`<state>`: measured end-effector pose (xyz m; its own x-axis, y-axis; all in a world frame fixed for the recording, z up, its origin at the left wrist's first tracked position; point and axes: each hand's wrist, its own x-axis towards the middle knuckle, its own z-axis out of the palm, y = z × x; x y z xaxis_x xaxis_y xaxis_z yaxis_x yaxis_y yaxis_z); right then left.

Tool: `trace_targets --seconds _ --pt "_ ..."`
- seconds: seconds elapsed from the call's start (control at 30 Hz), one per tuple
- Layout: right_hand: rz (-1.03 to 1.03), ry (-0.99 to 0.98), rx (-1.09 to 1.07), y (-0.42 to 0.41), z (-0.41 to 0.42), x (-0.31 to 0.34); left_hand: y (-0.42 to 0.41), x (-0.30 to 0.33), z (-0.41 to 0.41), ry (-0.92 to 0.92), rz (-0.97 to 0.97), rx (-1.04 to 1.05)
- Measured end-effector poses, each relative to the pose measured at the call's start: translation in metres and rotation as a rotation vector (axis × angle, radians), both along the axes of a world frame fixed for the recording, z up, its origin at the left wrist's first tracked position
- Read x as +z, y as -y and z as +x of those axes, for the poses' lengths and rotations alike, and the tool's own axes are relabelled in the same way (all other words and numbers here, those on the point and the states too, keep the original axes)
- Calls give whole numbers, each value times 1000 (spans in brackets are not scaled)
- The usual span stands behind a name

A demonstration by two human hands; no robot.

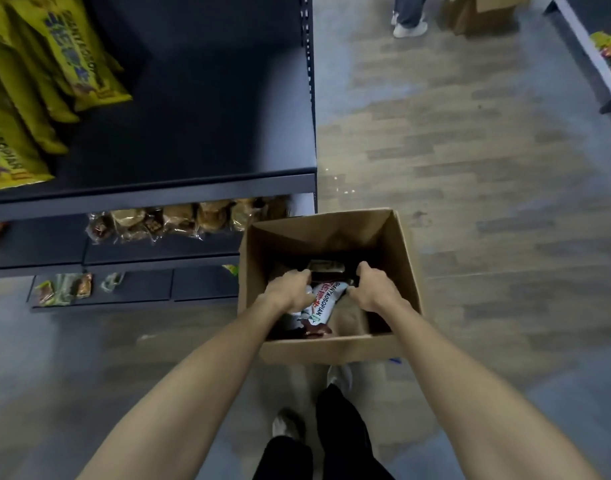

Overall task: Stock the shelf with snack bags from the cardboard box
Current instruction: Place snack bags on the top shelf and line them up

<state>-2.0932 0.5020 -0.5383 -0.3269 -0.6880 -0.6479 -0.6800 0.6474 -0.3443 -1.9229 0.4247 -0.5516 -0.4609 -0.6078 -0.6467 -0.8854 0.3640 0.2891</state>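
An open cardboard box (pixel 397 237) stands on the floor in front of me, beside the dark shelf (pixel 193 188). Inside it lie dark red and white snack bags (pixel 323 301). Both my hands reach down into the box. My left hand (pixel 290 289) grips the left side of the bags, fingers curled round them. My right hand (pixel 371 287) grips their right side the same way. The bags' lower parts are hidden by my hands and the box wall.
Yellow snack bags (pixel 27 91) fill the left of the top shelf; its right half is bare. Lower shelves hold wrapped brown snacks (pixel 179 220). A person's legs (pixel 409 15) and another box (pixel 484 12) stand far across the wooden floor. A second shelf (pixel 588 50) is at right.
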Motion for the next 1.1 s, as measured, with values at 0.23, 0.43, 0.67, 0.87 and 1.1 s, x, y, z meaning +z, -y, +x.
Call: trace_targets --seconds 0.23,0.43,0.67,0.87,1.1 --pt "201 70 -62 4 -10 -59 8 -54 -16 56 59 81" --pt "193 87 -66 10 -18 -95 12 -84 -23 58 147 66" --pt "-3 -70 211 56 1 -120 -1 -89 -9 160 507 -143" --pt "72 -182 255 74 9 -142 -8 -94 -8 98 521 -297" --pt "66 -196 269 75 3 -134 -6 -91 -5 135 373 -402"
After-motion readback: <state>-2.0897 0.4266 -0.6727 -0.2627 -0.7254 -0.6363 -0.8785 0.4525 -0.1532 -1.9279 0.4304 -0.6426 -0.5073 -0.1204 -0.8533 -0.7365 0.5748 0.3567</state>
